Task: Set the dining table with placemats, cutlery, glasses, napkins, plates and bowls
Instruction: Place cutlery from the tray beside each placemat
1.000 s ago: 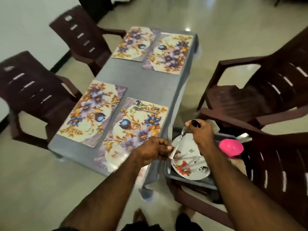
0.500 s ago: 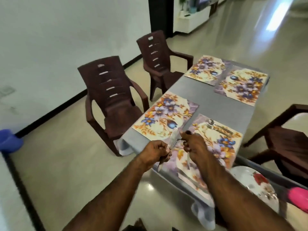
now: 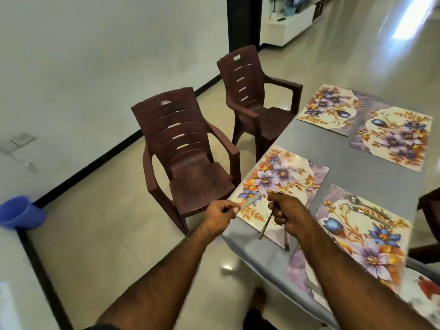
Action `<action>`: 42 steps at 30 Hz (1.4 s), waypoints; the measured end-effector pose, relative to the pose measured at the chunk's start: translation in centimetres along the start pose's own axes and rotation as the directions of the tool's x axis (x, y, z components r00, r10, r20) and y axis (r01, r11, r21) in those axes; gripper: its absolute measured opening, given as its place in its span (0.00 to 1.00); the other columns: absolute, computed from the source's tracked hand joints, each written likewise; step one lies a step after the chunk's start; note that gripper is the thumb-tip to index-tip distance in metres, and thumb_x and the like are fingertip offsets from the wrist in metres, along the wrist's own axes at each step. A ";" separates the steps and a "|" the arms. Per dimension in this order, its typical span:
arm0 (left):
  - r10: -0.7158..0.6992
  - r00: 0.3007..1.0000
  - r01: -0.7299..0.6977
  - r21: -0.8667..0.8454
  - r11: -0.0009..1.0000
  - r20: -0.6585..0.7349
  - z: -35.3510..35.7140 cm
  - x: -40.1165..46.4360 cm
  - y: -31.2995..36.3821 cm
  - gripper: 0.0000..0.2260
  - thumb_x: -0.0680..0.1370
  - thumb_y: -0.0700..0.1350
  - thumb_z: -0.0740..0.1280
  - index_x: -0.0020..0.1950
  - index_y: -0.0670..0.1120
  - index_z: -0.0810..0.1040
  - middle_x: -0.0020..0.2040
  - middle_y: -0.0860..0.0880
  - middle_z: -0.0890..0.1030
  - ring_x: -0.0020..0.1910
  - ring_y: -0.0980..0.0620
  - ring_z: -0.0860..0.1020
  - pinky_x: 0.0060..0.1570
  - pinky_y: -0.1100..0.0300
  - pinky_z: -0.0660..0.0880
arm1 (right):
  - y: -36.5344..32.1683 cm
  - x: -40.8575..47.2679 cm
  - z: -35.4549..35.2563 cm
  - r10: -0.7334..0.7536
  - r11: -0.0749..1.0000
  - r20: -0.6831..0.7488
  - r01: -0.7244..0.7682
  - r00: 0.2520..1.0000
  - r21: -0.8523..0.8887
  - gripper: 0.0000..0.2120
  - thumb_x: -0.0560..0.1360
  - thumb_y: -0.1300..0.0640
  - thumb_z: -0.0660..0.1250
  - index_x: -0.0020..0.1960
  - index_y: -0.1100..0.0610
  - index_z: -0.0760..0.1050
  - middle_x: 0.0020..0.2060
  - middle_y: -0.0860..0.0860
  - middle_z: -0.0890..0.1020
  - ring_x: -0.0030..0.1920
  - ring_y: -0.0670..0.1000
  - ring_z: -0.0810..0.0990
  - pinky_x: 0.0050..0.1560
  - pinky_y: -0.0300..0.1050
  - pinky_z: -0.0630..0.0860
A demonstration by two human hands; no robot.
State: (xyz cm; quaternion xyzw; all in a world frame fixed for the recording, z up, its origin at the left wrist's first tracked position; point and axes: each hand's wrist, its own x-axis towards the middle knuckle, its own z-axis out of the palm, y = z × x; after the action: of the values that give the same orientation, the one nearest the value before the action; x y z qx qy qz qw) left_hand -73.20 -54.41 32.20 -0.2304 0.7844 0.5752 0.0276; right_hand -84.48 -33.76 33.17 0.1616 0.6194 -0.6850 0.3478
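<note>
While four floral placemats [image 3: 283, 186] lie on the table [image 3: 352, 167], only the near-right mat carries cutlery [image 3: 367, 210]; left hand [image 3: 220, 214] pinches a knife [image 3: 250, 202], right hand [image 3: 287, 214] grips two more pieces. Glasses, napkins, bowls not yet laid.

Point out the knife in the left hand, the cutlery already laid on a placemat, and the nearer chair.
knife [image 3: 250, 203], head view, on its blade.
laid cutlery [image 3: 366, 209], head view, on the fork's handle.
nearer chair [image 3: 197, 179], head view, on its seat.

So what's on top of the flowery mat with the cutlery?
On that placemat lies cutlery: a spoon and a fork, perhaps more. The right forearm covers its near corner, so anything there is hidden.
</note>
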 end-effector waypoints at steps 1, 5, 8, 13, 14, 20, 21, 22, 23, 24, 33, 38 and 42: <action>0.007 1.000 -0.008 0.050 0.999 0.022 -0.2 1.6 0.0 0.05 0.82 0.41 0.72 0.55 0.43 0.88 0.44 0.51 0.86 0.39 0.58 0.79 0.39 0.66 0.75 | -0.3 1.1 0.3 0.005 1.000 0.024 -0.004 1.000 -0.013 0.11 0.80 0.52 0.71 0.52 0.60 0.78 0.32 0.53 0.76 0.24 0.46 0.61 0.23 0.36 0.54; 0.016 0.992 -0.046 0.241 0.969 0.122 -0.9 7.5 0.9 0.05 0.81 0.46 0.73 0.50 0.48 0.89 0.47 0.54 0.87 0.47 0.54 0.84 0.50 0.56 0.82 | -2.4 5.1 1.1 -0.045 0.982 0.040 0.051 0.998 -0.180 0.07 0.78 0.60 0.72 0.45 0.63 0.78 0.33 0.57 0.76 0.25 0.48 0.63 0.27 0.40 0.55; 0.035 0.980 -0.103 0.353 0.930 0.196 -1.4 11.9 2.4 0.05 0.80 0.46 0.74 0.52 0.48 0.89 0.48 0.54 0.88 0.49 0.53 0.85 0.52 0.55 0.82 | -4.5 8.0 1.0 -0.081 0.945 -0.042 0.064 0.996 -0.320 0.06 0.76 0.61 0.74 0.42 0.62 0.80 0.33 0.58 0.79 0.26 0.49 0.67 0.27 0.41 0.60; 0.019 0.975 -0.131 0.500 0.856 0.222 -1.0 19.5 4.4 0.03 0.77 0.47 0.76 0.47 0.49 0.88 0.43 0.53 0.88 0.45 0.52 0.85 0.48 0.52 0.82 | -9.0 12.1 -3.0 -0.171 0.926 -0.241 0.073 0.955 -0.370 0.05 0.74 0.60 0.77 0.45 0.62 0.83 0.35 0.57 0.83 0.31 0.52 0.75 0.30 0.42 0.69; 0.014 0.980 -0.116 0.510 0.852 0.199 -0.6 20.9 5.0 0.04 0.77 0.48 0.76 0.45 0.49 0.88 0.42 0.54 0.87 0.43 0.53 0.84 0.46 0.53 0.81 | -9.5 12.9 -4.3 -0.190 0.907 -0.254 0.071 0.948 -0.414 0.05 0.73 0.61 0.77 0.44 0.62 0.84 0.34 0.58 0.83 0.32 0.53 0.76 0.31 0.42 0.70; 0.047 0.947 -0.233 0.573 0.786 0.319 5.1 30.7 8.7 0.01 0.74 0.45 0.77 0.44 0.50 0.88 0.40 0.53 0.87 0.39 0.53 0.84 0.42 0.58 0.81 | -9.6 16.5 -10.6 -0.352 0.727 -0.292 0.063 0.889 -0.684 0.09 0.78 0.54 0.74 0.43 0.59 0.86 0.36 0.55 0.85 0.36 0.53 0.81 0.37 0.44 0.71; 0.060 0.941 -0.257 0.588 0.767 0.333 6.5 32.3 9.1 0.04 0.73 0.44 0.77 0.45 0.51 0.89 0.42 0.53 0.87 0.41 0.53 0.84 0.44 0.58 0.81 | -9.5 17.0 -11.4 -0.362 0.718 -0.329 0.036 0.872 -0.695 0.08 0.77 0.53 0.75 0.44 0.57 0.87 0.37 0.55 0.86 0.38 0.54 0.83 0.38 0.43 0.72; 0.076 0.940 -0.274 0.602 0.750 0.333 7.7 33.4 9.6 0.05 0.72 0.43 0.77 0.46 0.52 0.89 0.44 0.53 0.88 0.43 0.53 0.84 0.46 0.58 0.81 | -9.4 17.5 -12.0 -0.364 0.715 -0.362 0.008 0.858 -0.699 0.07 0.78 0.53 0.74 0.45 0.56 0.87 0.39 0.55 0.87 0.39 0.54 0.83 0.38 0.42 0.72; 0.091 0.942 -0.280 0.606 0.745 0.324 9.1 35.0 9.8 0.05 0.72 0.42 0.77 0.45 0.51 0.88 0.44 0.52 0.88 0.43 0.52 0.84 0.46 0.59 0.81 | -9.4 18.2 -12.6 -0.360 0.721 -0.405 -0.025 0.840 -0.692 0.07 0.78 0.53 0.74 0.46 0.56 0.87 0.40 0.55 0.87 0.39 0.54 0.83 0.38 0.41 0.72; 0.097 0.945 -0.277 0.609 0.743 0.312 10.4 36.2 10.2 0.04 0.71 0.42 0.76 0.43 0.52 0.88 0.43 0.52 0.88 0.43 0.51 0.84 0.45 0.59 0.80 | -9.5 19.1 -13.2 -0.357 0.729 -0.448 -0.055 0.820 -0.682 0.07 0.78 0.53 0.74 0.46 0.56 0.87 0.41 0.55 0.87 0.40 0.54 0.83 0.38 0.41 0.71; 0.033 0.955 -0.219 0.626 0.748 0.295 17.7 45.6 8.6 0.05 0.72 0.40 0.73 0.39 0.50 0.83 0.37 0.56 0.82 0.41 0.50 0.83 0.39 0.63 0.73 | -11.1 28.7 -16.1 -0.248 0.792 -0.649 -0.235 0.719 -0.563 0.20 0.77 0.40 0.71 0.49 0.58 0.85 0.44 0.56 0.87 0.42 0.57 0.83 0.43 0.44 0.74; 0.003 0.967 -0.160 0.599 0.785 0.254 18.0 47.1 8.2 0.12 0.73 0.50 0.79 0.46 0.53 0.77 0.44 0.54 0.80 0.39 0.54 0.78 0.35 0.61 0.69 | -11.3 29.9 -16.4 -0.142 0.858 -0.725 -0.282 0.674 -0.430 0.13 0.72 0.49 0.77 0.47 0.59 0.86 0.41 0.55 0.86 0.42 0.56 0.84 0.43 0.46 0.80; -0.015 0.971 -0.138 0.617 0.774 0.237 18.2 47.4 8.0 0.12 0.74 0.49 0.79 0.43 0.52 0.76 0.45 0.54 0.81 0.45 0.50 0.80 0.39 0.59 0.73 | -11.5 29.7 -15.9 -0.149 0.850 -0.760 -0.311 0.632 -0.425 0.20 0.71 0.47 0.79 0.53 0.61 0.82 0.46 0.55 0.84 0.49 0.58 0.83 0.45 0.45 0.76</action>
State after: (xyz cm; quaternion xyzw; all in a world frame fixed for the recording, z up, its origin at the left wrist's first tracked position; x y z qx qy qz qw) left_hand -122.67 -51.51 18.51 -0.1142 0.9300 0.3029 0.1740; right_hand -116.55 -26.83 19.36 0.3667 0.8593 -0.3386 0.1115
